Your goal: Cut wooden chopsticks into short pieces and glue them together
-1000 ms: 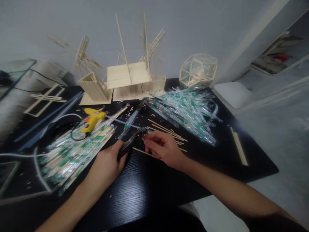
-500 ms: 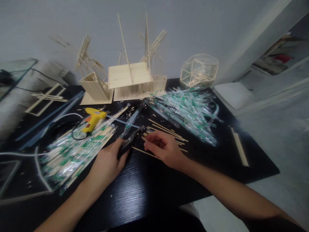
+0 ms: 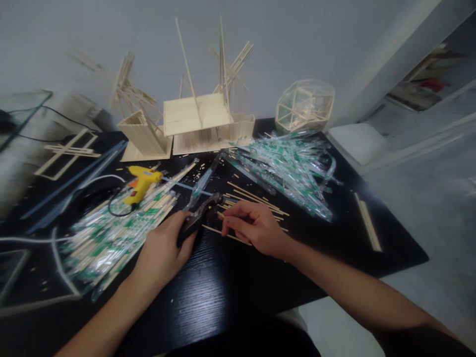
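Observation:
My left hand (image 3: 163, 243) is wrapped round a black plier-like hand tool (image 3: 200, 214), its head pointing away to the right. Close by, my right hand (image 3: 258, 230) pinches a thin wooden stick (image 3: 220, 215) between thumb and fingertips. The stick's short visible end lies near the tool's head; whether they touch I cannot tell. Several loose wooden sticks (image 3: 256, 195) lie on the black table (image 3: 201, 297) behind and under my right hand.
A yellow glue gun (image 3: 140, 184) rests on plastic-wrapped stick bundles (image 3: 111, 238) at left. Crumpled clear-and-green wrappers (image 3: 286, 163) heap at right. Behind stand a wooden stick structure (image 3: 197, 114) and a faceted clear frame (image 3: 305, 106). Two sticks (image 3: 367, 223) lie near the right edge.
The view has shifted slightly. Both hands keep nearly the same place and grip, with the right fingers moved only a little around the stick.

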Demonstrator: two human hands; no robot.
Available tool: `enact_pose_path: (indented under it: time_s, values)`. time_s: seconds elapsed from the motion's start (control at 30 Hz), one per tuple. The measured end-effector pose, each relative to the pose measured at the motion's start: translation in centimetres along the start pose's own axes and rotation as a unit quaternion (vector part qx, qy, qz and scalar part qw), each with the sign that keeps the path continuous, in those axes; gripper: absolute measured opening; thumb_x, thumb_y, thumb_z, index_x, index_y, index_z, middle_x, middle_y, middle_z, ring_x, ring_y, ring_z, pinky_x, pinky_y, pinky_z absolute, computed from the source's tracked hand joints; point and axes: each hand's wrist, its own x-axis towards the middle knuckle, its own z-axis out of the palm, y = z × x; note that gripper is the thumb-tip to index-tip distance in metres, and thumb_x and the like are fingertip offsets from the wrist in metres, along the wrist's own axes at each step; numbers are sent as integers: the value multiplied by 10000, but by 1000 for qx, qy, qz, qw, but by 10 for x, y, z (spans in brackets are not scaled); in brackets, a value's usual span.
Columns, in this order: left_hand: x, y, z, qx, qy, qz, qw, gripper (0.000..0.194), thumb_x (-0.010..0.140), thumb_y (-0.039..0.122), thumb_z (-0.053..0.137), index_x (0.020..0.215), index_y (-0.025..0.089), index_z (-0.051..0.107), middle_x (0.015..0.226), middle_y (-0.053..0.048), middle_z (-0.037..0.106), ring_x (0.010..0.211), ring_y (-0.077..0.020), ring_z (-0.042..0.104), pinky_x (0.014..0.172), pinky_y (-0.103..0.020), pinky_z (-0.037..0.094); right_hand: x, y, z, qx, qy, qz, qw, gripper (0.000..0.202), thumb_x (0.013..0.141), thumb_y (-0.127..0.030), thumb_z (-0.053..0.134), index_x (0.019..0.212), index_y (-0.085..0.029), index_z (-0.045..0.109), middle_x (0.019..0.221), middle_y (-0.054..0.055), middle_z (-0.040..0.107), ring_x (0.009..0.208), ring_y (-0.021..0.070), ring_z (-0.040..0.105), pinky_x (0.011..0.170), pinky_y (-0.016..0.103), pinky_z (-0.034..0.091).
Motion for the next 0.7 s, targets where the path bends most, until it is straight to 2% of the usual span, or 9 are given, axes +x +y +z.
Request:
enact_pose_path:
  time_s: [0.23, 0.4, 0.7]
  values:
    - [0, -1, -2, -3, 6, 17, 1000, 183, 942, 319, 532, 1069, 225, 624, 918, -30, 741, 800, -204, 727, 748, -285, 553, 2, 3, -4, 18, -37, -2, 999, 224, 910, -365, 719, 941, -143, 709, 734, 24, 727, 436, 42, 414, 401, 199, 279]
    - [1, 1, -4, -5, 3, 6, 1000, 209, 938, 348, 529, 1083, 226, 618, 921, -40, 747, 796, -216, 726, 753, -304, 559, 2, 5, -5, 6, -48, -8, 999, 218, 942, -357, 679, 969, -145, 719, 769, 41, 751, 442, 43, 423, 413, 201, 300]
    - [1, 8, -7, 5, -16, 1, 1000, 102, 934, 314, 500, 903, 239, 563, 731, -8, 683, 638, -200, 690, 601, -276, 516, 2, 3, -3, -11, -31, 4, 999, 281, 931, -426, 682, 931, -146, 706, 752, 34, 739, 424, 41, 376, 382, 198, 244]
